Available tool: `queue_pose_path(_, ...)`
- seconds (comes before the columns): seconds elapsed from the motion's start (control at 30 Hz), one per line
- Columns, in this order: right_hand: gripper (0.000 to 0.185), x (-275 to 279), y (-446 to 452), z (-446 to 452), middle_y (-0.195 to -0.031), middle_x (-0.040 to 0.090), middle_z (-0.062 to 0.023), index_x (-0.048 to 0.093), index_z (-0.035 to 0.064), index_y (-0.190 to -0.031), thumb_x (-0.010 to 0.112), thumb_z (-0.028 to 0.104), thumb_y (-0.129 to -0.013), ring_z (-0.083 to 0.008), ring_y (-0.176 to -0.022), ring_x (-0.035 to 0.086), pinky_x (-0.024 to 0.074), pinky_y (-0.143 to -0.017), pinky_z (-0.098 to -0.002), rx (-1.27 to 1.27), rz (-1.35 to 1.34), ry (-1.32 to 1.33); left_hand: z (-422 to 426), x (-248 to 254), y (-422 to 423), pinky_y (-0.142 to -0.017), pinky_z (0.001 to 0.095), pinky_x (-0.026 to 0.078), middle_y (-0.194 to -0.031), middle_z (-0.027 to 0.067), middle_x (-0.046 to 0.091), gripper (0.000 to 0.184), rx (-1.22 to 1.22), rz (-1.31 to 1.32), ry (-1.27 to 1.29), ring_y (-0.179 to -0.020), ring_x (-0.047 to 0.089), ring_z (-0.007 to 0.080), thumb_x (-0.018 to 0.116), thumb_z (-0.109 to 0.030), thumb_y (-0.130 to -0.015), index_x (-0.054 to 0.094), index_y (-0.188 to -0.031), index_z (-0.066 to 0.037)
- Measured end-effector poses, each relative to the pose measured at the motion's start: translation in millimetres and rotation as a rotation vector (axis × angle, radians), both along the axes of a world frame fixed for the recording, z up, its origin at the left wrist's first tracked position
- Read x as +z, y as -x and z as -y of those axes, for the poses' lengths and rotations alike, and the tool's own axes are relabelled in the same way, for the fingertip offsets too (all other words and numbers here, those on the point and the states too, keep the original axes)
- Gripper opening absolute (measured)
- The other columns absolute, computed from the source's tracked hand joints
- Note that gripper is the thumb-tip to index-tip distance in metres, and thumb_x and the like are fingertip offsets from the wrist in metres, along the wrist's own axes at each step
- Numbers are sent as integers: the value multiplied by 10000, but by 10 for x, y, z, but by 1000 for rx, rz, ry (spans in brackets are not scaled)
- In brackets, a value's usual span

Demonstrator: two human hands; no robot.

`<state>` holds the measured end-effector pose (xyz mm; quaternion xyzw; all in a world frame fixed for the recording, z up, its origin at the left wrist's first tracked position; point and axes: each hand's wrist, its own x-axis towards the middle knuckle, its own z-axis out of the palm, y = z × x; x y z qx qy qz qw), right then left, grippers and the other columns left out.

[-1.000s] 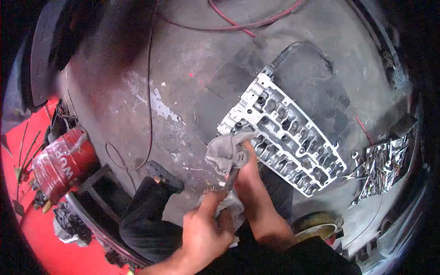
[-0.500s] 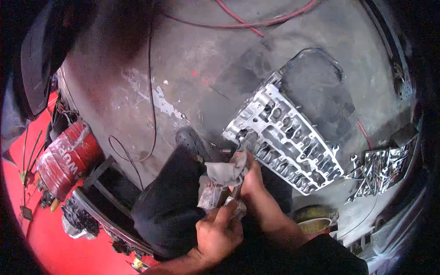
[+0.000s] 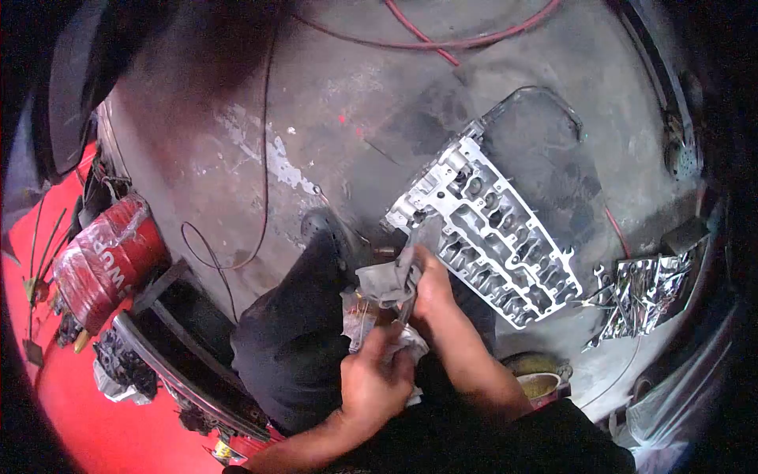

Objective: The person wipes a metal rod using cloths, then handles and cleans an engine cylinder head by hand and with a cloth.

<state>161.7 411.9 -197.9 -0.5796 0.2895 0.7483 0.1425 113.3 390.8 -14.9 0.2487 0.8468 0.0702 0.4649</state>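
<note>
My right hand (image 3: 432, 288) is closed around a grey rag (image 3: 383, 282), whose folds hang to the left. A thin dark rod (image 3: 407, 306) runs down from the rag towards my left hand (image 3: 377, 383), and its kind is hard to make out. My left hand is closed on a crumpled whitish cloth (image 3: 412, 344) at the rod's lower end. Just behind the left hand is a pale, dirty piece with printed-looking marks (image 3: 358, 316). Beyond my right hand a silver engine cylinder head (image 3: 493, 237) lies on the floor, close to my knees.
Several wrenches (image 3: 643, 296) lie on a shiny sheet at the right. A yellowish bowl (image 3: 541, 385) stands by my right forearm. To the left are a red container (image 3: 110, 261) and a dark curved rim (image 3: 181, 375). Hoses (image 3: 474, 38) cross the concrete floor (image 3: 379, 103).
Both hands keep their hold on the cloths. The rag has shifted slightly, and the whitish cloth shows more beside my left hand. The whole view has moved a little.
</note>
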Motion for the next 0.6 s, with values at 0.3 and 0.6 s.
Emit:
queue_pose_path(0.3, 309, 49, 2, -141, -876, 653, -64, 619, 125, -919, 504, 412, -929, -235, -769, 634, 536, -716, -407, -103, -92, 45, -594, 129, 36, -657, 430, 563, -842, 204, 680, 432, -426, -26, 269, -756, 675, 387, 672, -63, -741, 573, -1161, -46)
queue_pose_path(0.6, 266, -70, -54, 78, -878, 644, -71, 646, 81, -970, 529, 314, -920, -252, -804, 639, 542, -780, -428, -143, -101, -9, -214, 36, 77, -429, 436, 498, -672, 142, 587, 401, -550, -106, 50, -496, 613, 328, 636, -124, -734, 594, -1129, -69)
